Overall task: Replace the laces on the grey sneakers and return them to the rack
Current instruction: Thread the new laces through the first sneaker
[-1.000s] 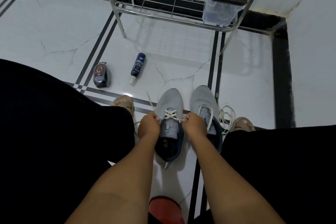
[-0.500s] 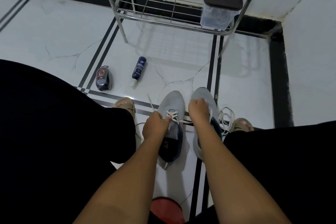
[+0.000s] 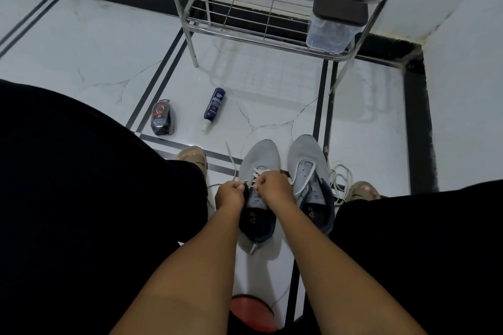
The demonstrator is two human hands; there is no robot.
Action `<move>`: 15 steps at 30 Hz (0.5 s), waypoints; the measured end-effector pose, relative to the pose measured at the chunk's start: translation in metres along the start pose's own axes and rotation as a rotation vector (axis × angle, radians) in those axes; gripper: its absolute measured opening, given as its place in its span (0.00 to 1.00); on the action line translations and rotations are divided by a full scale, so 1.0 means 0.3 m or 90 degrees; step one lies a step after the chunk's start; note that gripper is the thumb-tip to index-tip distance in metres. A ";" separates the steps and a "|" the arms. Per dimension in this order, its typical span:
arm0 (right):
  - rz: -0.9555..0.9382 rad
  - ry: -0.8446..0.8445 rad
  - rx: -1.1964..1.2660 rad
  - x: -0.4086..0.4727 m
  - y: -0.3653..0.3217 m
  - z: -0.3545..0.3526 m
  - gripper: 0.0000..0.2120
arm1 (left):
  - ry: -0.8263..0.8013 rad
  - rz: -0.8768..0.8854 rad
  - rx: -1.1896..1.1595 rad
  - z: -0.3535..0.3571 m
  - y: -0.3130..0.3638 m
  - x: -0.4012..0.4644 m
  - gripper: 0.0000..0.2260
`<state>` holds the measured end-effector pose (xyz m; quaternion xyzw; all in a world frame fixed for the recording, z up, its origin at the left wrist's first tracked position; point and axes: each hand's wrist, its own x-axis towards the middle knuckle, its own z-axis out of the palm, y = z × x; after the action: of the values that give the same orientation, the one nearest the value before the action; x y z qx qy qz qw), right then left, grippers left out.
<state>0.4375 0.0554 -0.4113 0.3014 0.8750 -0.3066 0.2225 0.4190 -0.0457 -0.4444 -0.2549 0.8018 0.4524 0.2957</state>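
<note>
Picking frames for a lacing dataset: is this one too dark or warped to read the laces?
Head view: dim, bluish light; wide-angle bending curves the rack and floor lines; black clothing shows no detail; laces on the left sneaker stay readable, partly covered by the left hand and right hand.

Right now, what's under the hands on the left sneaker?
White lace crisscrossed over the left sneaker, pinched by left hand and right hand. Eyelets beneath the hands are covered.
</note>
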 end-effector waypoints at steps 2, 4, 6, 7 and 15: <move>0.007 0.015 -0.018 -0.004 0.003 0.003 0.09 | -0.006 0.002 0.009 0.001 -0.001 -0.001 0.06; 0.010 0.011 -0.036 -0.005 0.003 0.001 0.10 | -0.009 -0.002 0.015 0.002 -0.001 0.000 0.07; 0.011 0.010 -0.041 -0.002 0.003 0.005 0.10 | -0.011 0.000 0.026 0.003 -0.001 -0.005 0.07; 0.011 0.009 -0.047 0.001 0.001 0.010 0.10 | -0.011 0.002 0.031 0.003 0.000 -0.005 0.07; 0.027 0.050 0.050 0.014 0.019 0.043 0.08 | -0.009 -0.019 -0.037 0.004 0.017 -0.010 0.06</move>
<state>0.4408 0.0519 -0.4252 0.3403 0.8639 -0.3236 0.1822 0.4179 -0.0420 -0.4400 -0.2720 0.7823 0.4732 0.3003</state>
